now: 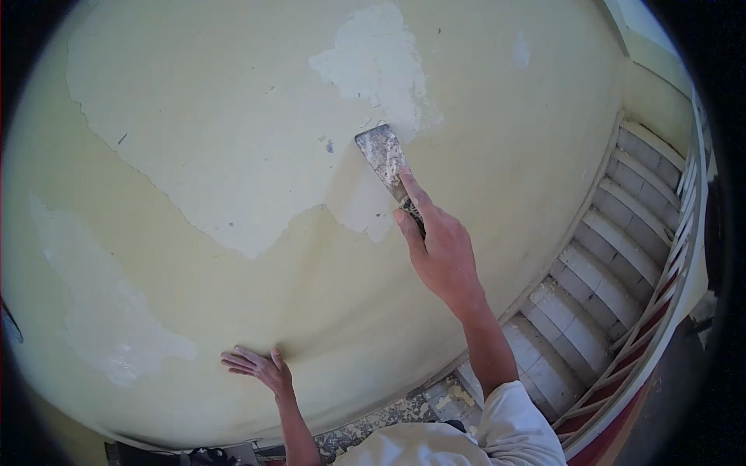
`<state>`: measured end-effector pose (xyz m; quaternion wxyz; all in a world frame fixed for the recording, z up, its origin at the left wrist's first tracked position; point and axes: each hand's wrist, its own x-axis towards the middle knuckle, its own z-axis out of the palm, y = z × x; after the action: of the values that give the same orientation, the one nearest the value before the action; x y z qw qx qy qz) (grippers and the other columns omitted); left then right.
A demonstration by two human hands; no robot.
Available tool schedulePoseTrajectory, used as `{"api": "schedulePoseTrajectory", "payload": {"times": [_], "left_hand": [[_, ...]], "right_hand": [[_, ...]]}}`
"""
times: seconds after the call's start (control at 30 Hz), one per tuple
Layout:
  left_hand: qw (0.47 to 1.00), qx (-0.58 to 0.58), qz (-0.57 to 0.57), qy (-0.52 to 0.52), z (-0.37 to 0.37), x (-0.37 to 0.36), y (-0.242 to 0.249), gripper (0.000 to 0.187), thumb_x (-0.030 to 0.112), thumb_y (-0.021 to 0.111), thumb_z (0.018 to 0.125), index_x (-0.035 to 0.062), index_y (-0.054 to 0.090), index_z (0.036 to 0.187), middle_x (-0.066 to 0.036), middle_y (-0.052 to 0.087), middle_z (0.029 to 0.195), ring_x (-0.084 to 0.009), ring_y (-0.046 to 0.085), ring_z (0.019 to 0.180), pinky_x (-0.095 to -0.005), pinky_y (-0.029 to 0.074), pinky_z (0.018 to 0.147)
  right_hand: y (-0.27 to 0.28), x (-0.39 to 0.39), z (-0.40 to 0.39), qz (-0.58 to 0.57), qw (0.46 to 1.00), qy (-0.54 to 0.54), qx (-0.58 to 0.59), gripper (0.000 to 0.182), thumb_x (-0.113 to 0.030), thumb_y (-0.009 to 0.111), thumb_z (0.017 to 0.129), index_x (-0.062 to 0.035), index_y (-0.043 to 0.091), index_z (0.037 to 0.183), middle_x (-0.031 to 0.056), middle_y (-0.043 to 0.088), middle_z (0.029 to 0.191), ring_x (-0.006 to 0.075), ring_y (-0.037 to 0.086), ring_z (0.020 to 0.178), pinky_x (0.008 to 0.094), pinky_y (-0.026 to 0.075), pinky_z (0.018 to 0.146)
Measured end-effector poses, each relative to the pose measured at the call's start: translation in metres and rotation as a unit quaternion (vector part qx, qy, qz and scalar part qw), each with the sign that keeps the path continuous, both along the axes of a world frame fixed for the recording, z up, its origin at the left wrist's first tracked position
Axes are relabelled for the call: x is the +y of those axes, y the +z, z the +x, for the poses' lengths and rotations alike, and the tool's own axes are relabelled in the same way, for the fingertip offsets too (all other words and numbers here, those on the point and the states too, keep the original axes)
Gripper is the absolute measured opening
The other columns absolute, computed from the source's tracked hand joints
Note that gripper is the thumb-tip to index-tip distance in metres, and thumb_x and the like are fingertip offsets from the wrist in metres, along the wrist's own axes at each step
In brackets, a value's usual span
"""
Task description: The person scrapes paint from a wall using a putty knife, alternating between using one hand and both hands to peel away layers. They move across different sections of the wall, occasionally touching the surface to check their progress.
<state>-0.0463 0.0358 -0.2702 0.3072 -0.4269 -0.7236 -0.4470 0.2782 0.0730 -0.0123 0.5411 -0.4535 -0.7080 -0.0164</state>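
My right hand [440, 247] is closed round the handle of a putty knife [382, 155], with the index finger stretched along its blade. The blade is smeared with whitish residue, and its edge lies at the wall [513, 179], just below a bare white patch [377, 58]. Lower on the left, my left hand [260, 368] rests against the same wall with fingers spread and nothing in it. Around the blade the yellowish paint has come off, leaving a large pale area [210, 155] with a ragged edge.
On the right a tiled staircase [614, 256] climbs beside the wall, with a railing [660, 295] along its outer side. Paint flakes [388, 415] litter the floor at the wall's foot. Dark items [210, 457] lie at the bottom left.
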Motion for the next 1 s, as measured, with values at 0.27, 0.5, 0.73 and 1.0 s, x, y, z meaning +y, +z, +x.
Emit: {"api": "schedulePoseTrajectory", "payload": {"times": [0.27, 0.5, 0.73, 1.0], "left_hand": [[0.999, -0.006, -0.048, -0.008, 0.002, -0.005, 0.000, 0.101, 0.074, 0.022, 0.078, -0.0026, -0.003, 0.138, -0.027, -0.011, 0.142, -0.0448, -0.012, 0.130, -0.0597, -0.004, 0.101], [0.959, -0.096, 0.248, -0.097, 0.058, -0.031, 0.064, 0.088, 0.051, 0.043, 0.086, -0.0004, -0.006, 0.138, -0.021, -0.008, 0.145, -0.0331, -0.005, 0.135, -0.0442, -0.001, 0.108], [0.849, -0.066, 0.443, -0.279, 0.116, -0.084, 0.152, 0.079, 0.041, 0.044, 0.088, 0.0003, -0.001, 0.139, -0.020, 0.001, 0.145, -0.0336, 0.006, 0.134, -0.0441, 0.008, 0.110], [0.804, -0.039, 0.484, -0.343, 0.101, -0.072, 0.141, 0.078, 0.040, 0.045, 0.088, -0.0002, 0.001, 0.138, -0.022, 0.002, 0.145, -0.0348, 0.007, 0.134, -0.0450, 0.008, 0.109]], "right_hand": [[-0.026, 0.001, -0.010, -0.005, 0.998, 0.021, 0.059, 0.051, -0.021, 0.050, 0.088, -0.0122, 0.032, 0.135, 0.0172, 0.056, 0.071, 0.0334, 0.057, 0.065, 0.0427, 0.044, 0.059], [-0.025, 0.005, -0.007, -0.005, 0.999, -0.018, 0.036, 0.052, -0.020, 0.051, 0.087, -0.0094, 0.031, 0.134, 0.0165, 0.055, 0.069, 0.0334, 0.056, 0.060, 0.0418, 0.044, 0.054], [-0.026, -0.002, -0.013, -0.029, 0.997, -0.006, 0.069, 0.052, -0.021, 0.050, 0.087, -0.0117, 0.031, 0.135, 0.0161, 0.056, 0.069, 0.0331, 0.056, 0.059, 0.0429, 0.044, 0.054], [-0.032, -0.005, -0.006, -0.048, 0.997, -0.025, 0.053, 0.052, -0.024, 0.050, 0.087, -0.0137, 0.031, 0.135, 0.0164, 0.056, 0.070, 0.0321, 0.057, 0.061, 0.0433, 0.045, 0.055]]}}
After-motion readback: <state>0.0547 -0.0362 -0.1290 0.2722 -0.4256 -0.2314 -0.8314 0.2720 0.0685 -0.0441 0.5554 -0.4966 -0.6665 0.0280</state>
